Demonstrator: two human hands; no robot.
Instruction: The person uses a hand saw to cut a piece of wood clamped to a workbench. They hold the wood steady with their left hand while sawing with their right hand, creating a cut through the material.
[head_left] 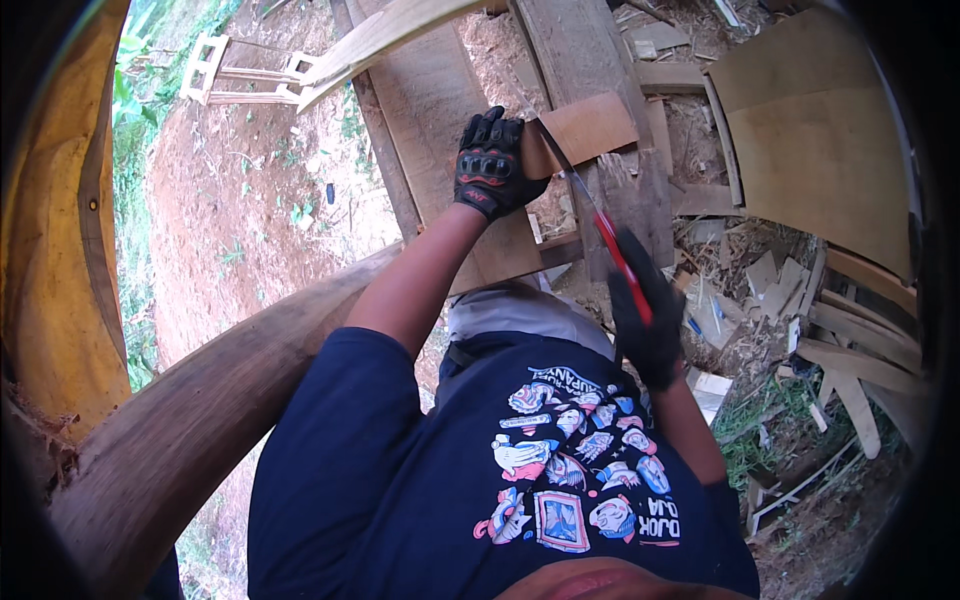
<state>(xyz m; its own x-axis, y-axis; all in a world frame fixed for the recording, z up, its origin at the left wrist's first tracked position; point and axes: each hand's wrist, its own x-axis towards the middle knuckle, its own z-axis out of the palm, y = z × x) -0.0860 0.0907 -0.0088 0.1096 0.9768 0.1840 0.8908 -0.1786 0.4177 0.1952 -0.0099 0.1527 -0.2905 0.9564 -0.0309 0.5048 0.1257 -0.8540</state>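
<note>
A short reddish-brown board [592, 128] lies across the gap between two planks of a wooden bench. My left hand [490, 168], in a black glove with red trim, is closed on its left end, pressing it against the left plank [430, 110]. My right hand [648, 315], also gloved in black, grips the red handle of a hand saw [612, 245]. The thin saw blade slants up and left over the board, close to my left thumb. How deep the blade sits in the wood I cannot tell.
The bench's right plank [590, 60] has a splintered piece at its near end. A large plywood sheet [810, 130] and scrap wood [860, 330] lie to the right. A thick curved timber [220, 400] runs along my left. A pale wooden frame [245, 98] stands far left on bare soil.
</note>
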